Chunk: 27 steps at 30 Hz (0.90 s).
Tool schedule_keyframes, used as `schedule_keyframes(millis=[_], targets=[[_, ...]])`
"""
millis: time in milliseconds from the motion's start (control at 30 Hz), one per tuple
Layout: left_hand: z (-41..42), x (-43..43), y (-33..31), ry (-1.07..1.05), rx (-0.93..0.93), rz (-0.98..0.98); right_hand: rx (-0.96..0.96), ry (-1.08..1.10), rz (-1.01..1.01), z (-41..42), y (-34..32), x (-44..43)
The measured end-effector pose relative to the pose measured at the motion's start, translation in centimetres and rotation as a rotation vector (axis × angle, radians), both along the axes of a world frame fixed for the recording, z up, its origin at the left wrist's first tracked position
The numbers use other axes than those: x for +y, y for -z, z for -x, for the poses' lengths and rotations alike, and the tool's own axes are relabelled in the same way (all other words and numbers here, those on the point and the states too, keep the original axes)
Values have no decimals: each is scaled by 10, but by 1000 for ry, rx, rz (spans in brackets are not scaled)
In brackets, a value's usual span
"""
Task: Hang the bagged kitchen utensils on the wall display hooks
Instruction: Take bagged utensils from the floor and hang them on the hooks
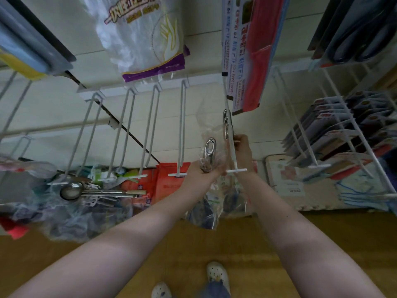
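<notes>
The left hand's [202, 168] grip closes round a bagged utensil [210, 148], handle hole upward, just beside the display hook [231, 134]. The right hand's [243, 151] grip pinches the hook wire, probably to steady it for threading.

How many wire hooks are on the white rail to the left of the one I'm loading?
4, side by side left of the loaded hook your right hand grips: far-left hook, second hook, third hook, fourth hook. Hooks elsewhere aren't counted.
</notes>
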<state>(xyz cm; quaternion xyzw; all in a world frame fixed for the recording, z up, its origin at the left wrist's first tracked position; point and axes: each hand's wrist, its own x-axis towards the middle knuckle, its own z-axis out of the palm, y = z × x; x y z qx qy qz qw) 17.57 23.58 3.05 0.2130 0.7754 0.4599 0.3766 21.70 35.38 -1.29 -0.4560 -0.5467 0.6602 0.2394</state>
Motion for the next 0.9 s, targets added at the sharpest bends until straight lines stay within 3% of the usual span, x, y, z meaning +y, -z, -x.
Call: schedule_keyframes(millis=[400,633,900], targets=[[7,7,-3,-9,-35,29,-250,-65,-185,21,9,23],[-1,-3,-4,41,-37,-6,-271,-123,-214,12,-6,27],[-23,-24,-3,48,-67,-50,-236,26,-174,-34,-9,11]])
